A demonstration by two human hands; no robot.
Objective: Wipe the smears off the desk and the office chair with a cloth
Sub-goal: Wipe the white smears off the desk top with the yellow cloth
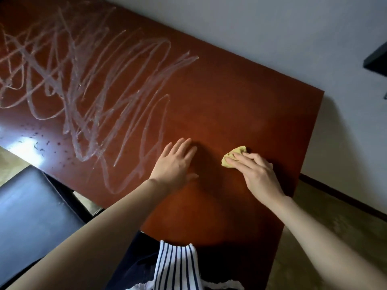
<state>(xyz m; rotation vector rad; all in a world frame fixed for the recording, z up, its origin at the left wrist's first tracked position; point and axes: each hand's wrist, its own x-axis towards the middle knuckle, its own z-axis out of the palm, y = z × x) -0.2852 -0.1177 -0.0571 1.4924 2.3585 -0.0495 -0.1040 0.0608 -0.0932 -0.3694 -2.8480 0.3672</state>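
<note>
A reddish-brown desk (240, 97) runs from the upper left to the lower right. Whitish scribbled smears (88, 80) cover its left and middle part; the right part looks plain. A crumpled yellow cloth (234, 154) lies on the desk near its right end. My right hand (257, 172) presses on the cloth with fingers laid over it. My left hand (178, 162) rests flat on the desk with straight fingers, just left of the cloth and beside the nearest smear loops. The black seat of the office chair (31, 210) shows at the lower left.
Small dark specks (41, 143) dot the desk's near left edge by a bright glare. A white wall (272, 28) runs behind the desk, with a dark object (377, 59) at the far right. Pale floor (335, 216) and a dark skirting lie right of the desk.
</note>
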